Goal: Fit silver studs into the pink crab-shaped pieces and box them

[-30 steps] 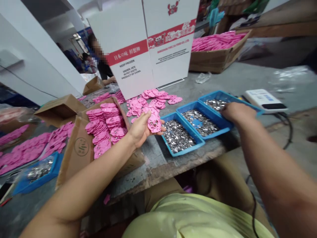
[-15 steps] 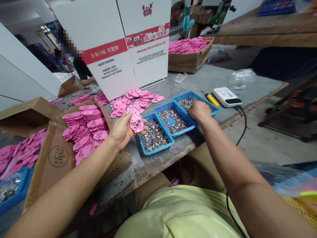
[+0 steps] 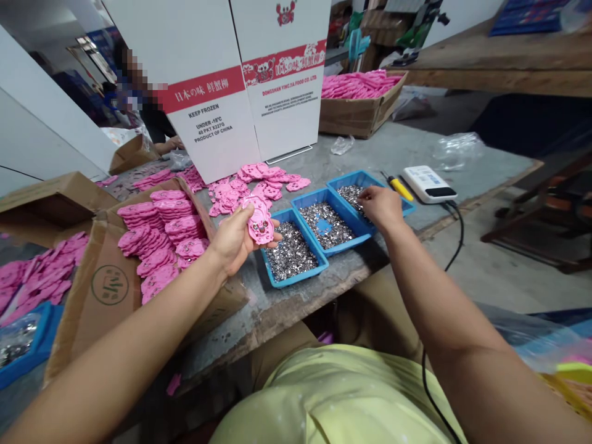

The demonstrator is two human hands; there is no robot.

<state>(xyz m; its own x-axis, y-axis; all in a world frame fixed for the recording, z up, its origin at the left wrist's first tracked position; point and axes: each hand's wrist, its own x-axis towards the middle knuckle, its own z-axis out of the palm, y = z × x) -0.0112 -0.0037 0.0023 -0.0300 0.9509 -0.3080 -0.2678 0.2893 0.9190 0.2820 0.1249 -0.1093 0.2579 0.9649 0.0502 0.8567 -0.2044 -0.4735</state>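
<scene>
My left hand [image 3: 234,237] is closed round a pink flat piece [image 3: 260,226] with small dark studs, held above the near end of the bench. My right hand [image 3: 382,206] reaches into the farthest of three blue trays [image 3: 367,179], its fingers pinched among small silver metal parts; what they grip is too small to name. The middle blue tray [image 3: 305,200] and the nearest blue tray [image 3: 298,279] also hold silver parts. A loose heap of pink pieces [image 3: 259,182] lies just beyond my left hand.
An open cardboard box [image 3: 108,283] of stacked pink pieces sits at left. Two tall white cartons [image 3: 240,123] stand behind. A second box of pink pieces [image 3: 358,117], a white device [image 3: 428,184] with a black cable and a yellow-handled tool [image 3: 398,187] lie at right. Another person stands at far left.
My right hand has shifted slightly within the far tray and its fingers have pinched. My left hand keeps holding the pink piece in about the same place.
</scene>
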